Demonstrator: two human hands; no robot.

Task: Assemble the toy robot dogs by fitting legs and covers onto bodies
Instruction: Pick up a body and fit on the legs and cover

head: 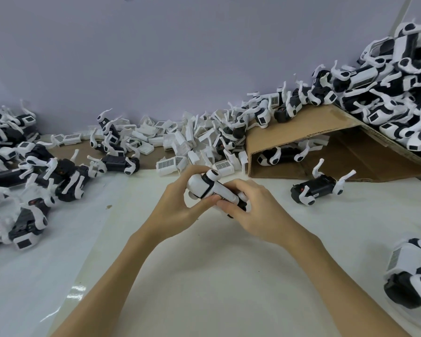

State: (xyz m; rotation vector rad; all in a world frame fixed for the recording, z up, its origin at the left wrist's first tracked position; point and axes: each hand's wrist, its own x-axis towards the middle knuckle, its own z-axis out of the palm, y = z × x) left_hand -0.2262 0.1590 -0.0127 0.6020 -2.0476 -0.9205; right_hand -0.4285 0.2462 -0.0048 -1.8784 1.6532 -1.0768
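At frame centre, both hands, left hand [178,203] and right hand [250,212], are gripping the toy dog [210,188]; it is looking light, rigid, smooth, best held by its body

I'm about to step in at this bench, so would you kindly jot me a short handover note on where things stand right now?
Left hand and right hand: both grip one toy dog above the table, white cover on.
Parts: loose white covers heaped at the back centre; black bodies with legs piled left, one alone right of the hands.
Done: covered dogs heaped on the cardboard at right.
Left: finish the held dog, then cover the left pile.
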